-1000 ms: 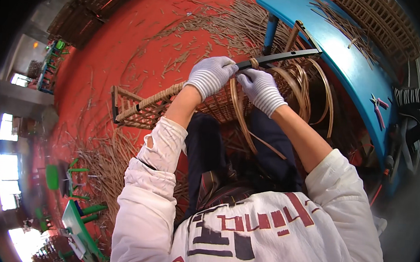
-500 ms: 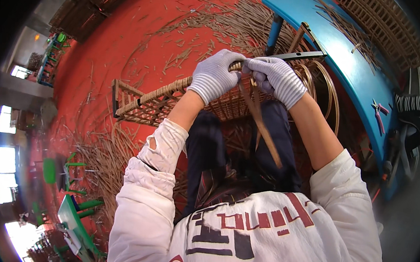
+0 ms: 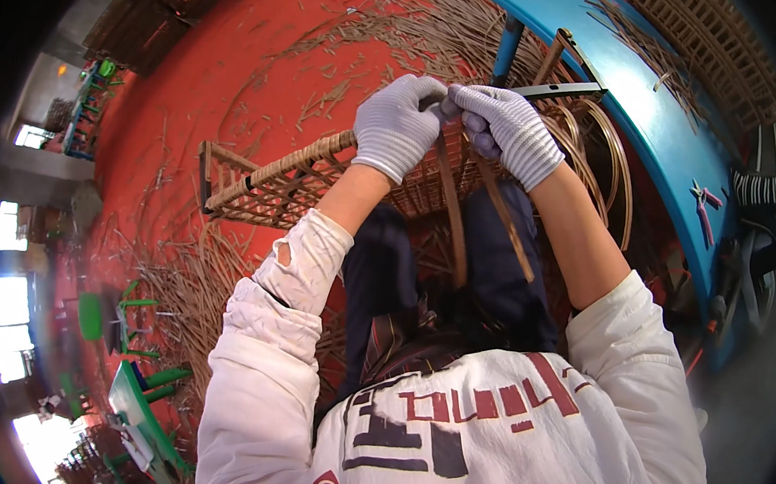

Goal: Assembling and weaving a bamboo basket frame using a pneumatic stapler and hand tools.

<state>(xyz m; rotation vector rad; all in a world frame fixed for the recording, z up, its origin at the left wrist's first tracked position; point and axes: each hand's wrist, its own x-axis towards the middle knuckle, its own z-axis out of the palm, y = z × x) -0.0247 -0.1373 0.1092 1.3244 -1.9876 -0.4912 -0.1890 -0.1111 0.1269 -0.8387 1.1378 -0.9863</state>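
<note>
Gloved left hand (image 3: 398,126) and right hand (image 3: 506,132) grip rattan strip (image 3: 452,201) over woven frame (image 3: 275,180).

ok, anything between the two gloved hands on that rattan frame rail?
Head view: no gap. The left hand and right hand meet fingertip to fingertip on the frame rail, with a rattan strip hanging below.

Brown cane strips (image 3: 451,212), hanging from woven frame (image 3: 271,180)

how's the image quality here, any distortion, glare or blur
Head view: strong fisheye, the blue table edge bows and the corners go black; windows at lower left are blown out; left hand and right hand on the wicker frame look sharp, evenly lit.
</note>
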